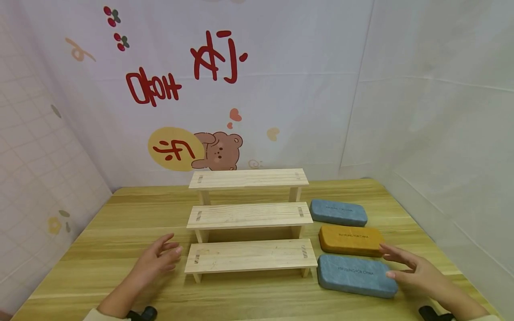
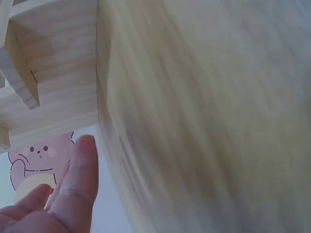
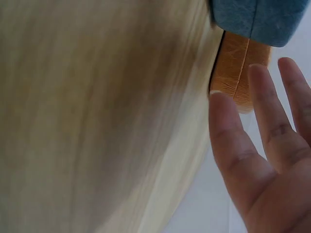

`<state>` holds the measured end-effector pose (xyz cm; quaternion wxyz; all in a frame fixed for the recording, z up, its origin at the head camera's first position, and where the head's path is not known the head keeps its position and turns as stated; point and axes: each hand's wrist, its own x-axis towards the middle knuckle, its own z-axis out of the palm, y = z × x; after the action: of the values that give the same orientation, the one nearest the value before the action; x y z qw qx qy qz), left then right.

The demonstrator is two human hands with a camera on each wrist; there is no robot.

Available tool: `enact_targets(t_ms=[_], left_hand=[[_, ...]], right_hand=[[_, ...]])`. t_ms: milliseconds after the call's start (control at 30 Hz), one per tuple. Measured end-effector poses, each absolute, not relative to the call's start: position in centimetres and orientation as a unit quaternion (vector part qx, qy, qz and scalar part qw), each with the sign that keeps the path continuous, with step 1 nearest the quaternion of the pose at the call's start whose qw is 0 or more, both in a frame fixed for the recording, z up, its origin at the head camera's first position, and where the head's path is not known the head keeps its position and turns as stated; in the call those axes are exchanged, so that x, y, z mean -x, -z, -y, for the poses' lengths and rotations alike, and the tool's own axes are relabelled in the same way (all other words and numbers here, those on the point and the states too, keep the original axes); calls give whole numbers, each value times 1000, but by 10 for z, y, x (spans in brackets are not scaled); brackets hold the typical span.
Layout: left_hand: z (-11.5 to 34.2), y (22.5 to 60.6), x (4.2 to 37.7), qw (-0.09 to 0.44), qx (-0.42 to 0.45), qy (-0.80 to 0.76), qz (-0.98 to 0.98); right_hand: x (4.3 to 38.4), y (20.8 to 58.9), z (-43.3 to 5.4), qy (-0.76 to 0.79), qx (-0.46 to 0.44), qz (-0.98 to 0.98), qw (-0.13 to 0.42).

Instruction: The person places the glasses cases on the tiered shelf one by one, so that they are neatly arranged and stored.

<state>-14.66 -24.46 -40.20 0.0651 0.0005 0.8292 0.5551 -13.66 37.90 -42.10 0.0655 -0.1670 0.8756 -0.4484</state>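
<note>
My right hand is spread at the right ends of the front blue glasses case and the orange-yellow case, fingertips right by them. In the right wrist view its fingers stretch toward the orange case, with nothing gripped. A second blue case lies behind these two. My left hand, fingers loosely bent and holding nothing, is left of the three-step wooden stand. The left wrist view shows the thumb and a finger near the stand's underside.
The stand's three steps rise toward the back of the wood-grain table. A white printed cloth hangs behind it, with more cloth along the left and right sides. Dark wrist straps show at the bottom edge.
</note>
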Motion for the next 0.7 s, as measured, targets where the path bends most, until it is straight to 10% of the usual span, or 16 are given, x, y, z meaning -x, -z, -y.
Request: enact_targets(t_ms=[700], left_hand=[[231, 410, 149, 138, 46, -607, -781]], right_hand=[[145, 429, -377, 394, 177, -888, 157]])
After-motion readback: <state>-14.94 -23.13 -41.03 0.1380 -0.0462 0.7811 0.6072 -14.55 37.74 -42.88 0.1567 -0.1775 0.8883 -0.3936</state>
